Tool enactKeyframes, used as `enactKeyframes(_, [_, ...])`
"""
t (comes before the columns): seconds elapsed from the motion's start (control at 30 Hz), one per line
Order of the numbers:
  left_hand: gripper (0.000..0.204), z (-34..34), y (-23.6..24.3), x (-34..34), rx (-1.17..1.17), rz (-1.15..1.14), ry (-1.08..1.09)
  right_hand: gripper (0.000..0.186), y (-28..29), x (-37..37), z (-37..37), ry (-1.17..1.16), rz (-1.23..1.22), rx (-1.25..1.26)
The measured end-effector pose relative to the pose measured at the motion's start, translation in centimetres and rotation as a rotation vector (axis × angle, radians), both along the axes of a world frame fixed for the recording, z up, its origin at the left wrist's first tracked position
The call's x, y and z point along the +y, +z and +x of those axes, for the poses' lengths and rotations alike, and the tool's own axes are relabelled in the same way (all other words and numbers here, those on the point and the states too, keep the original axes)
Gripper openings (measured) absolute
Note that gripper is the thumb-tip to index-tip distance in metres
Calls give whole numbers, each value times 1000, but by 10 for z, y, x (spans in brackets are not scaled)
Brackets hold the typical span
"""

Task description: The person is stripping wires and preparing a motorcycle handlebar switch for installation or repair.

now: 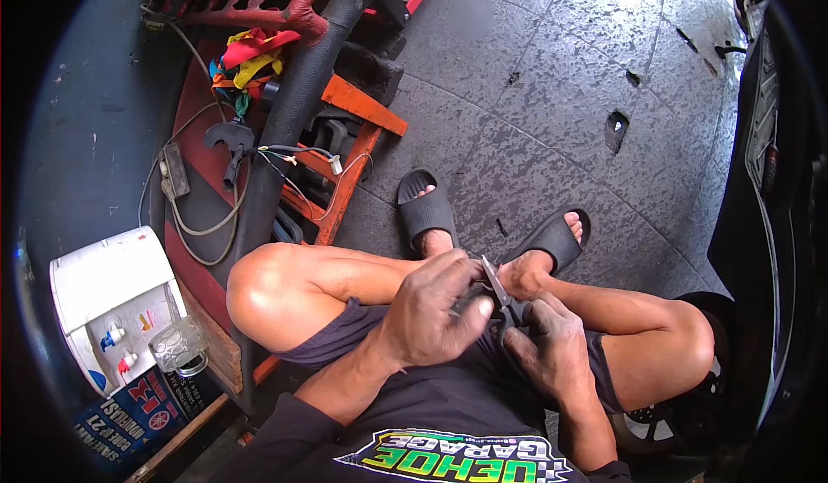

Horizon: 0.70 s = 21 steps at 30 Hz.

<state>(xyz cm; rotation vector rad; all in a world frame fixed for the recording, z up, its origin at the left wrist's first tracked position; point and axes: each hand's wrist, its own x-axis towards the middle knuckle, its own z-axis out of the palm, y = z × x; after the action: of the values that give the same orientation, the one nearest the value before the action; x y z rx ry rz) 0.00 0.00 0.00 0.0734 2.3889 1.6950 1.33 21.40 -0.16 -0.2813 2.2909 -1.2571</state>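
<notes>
My right hand (552, 341) is closed around the dark handles of a pair of scissors (494, 279). The narrow silver blades point up and to the left, over the gap between my legs. Close beside the blades, my left hand (434, 312) is closed with its thumb and fingers drawn together. Whatever it may be pinching is too small and dark to make out. Both hands look smudged and hover above my lap. Below them, dark sandals (429, 213) are on my feet.
At left, a cable (285, 151) with a white connector hangs by an orange metal frame (349, 194). Bright cloth-like strips (254, 56) lie higher up. A white water dispenser (108, 289) has a glass mug (177, 346) at its taps. Dark bodywork (763, 181) lines the right side.
</notes>
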Motion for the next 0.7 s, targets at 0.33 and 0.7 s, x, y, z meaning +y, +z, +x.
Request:
enactKeyframes(0.33, [34,16,-9,10,144,-56,89,23,-10,-16,7,-339,-246,-413])
enactKeyframes(0.7, [17,16,31,-22,313,578,400,48,-139,-66,-83,-328,307,57])
